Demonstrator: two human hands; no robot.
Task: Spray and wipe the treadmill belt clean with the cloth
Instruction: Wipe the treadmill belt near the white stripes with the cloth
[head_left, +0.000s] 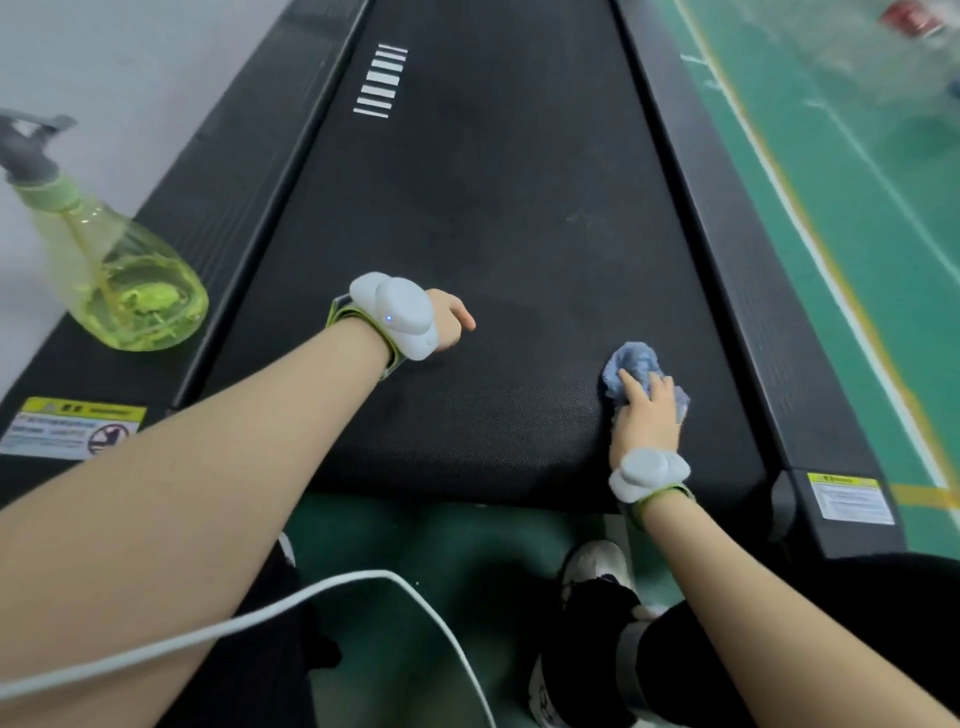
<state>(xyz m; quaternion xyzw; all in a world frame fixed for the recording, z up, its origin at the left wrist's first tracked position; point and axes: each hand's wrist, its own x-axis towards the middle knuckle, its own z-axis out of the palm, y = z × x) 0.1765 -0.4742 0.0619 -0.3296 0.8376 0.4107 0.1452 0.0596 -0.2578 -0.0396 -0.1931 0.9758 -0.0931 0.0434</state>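
Observation:
The black treadmill belt (493, 218) runs away from me, with white stripes near its far left. My right hand (647, 415) lies flat on a crumpled blue cloth (636, 364) at the belt's near right, fingers spread over it. My left hand (449, 322) rests on the belt near its middle, mostly hidden behind a white wrist device; one fingertip shows pointing right. A green spray bottle (130, 280) with a grey trigger stands upright on the left side rail, apart from both hands.
Black side rails (748, 291) flank the belt, with warning stickers at their near ends. Green floor with painted lines lies to the right. A white cable (311, 597) crosses below my left arm. My shoe (597, 571) is beneath the belt's near end.

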